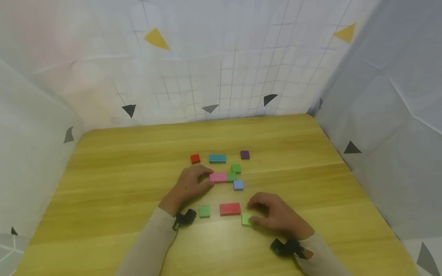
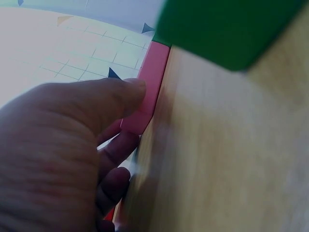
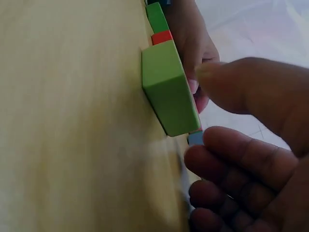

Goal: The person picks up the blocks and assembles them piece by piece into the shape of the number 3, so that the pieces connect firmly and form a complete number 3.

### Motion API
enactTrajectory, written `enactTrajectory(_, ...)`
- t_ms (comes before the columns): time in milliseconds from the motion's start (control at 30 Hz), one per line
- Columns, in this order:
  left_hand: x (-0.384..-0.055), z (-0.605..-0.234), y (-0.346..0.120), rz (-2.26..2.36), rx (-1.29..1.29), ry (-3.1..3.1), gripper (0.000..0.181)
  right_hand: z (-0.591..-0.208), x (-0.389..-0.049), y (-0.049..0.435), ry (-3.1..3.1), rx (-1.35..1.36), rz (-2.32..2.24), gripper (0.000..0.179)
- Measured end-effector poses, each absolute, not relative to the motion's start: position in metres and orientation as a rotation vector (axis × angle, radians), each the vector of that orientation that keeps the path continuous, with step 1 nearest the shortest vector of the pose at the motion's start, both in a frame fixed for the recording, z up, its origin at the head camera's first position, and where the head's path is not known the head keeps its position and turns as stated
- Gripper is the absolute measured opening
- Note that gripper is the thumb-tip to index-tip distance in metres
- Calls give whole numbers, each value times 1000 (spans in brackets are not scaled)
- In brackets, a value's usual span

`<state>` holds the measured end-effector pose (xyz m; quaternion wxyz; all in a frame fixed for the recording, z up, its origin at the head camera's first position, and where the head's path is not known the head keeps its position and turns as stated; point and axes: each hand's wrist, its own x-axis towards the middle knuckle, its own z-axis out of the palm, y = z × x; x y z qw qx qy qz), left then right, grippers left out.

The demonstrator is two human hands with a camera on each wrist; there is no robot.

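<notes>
The table (image 1: 293, 153) carries ten blocks (image 1: 218, 177). Nearest its far edge lie a small red one (image 1: 195, 158), teal one (image 1: 217, 158) and purple one (image 1: 244, 155).

Soft, hazy light, probably from overhead, spreads evenly across the head view, with a pale sheen on the near tabletop (image 1: 217, 245) and faint shadows beside the left hand (image 1: 188, 185) and right hand (image 1: 277, 214). The left wrist view overexposes the wall (image 2: 29, 58) and blurs the close green block (image 2: 227, 29); the right wrist view renders wood grain softly.
</notes>
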<state>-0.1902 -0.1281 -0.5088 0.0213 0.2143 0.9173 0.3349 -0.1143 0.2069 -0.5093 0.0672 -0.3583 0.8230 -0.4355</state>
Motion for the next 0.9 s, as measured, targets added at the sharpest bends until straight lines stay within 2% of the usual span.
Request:
enactTrajectory(567,-192,-507,-128,1010,626,2828,40,-500,-114,206,2484,-944,-1130,33)
enactTrajectory(900,-191,-508,-129,1039,637,2830,39,-498,-115,206,2473,-933,-1149,26)
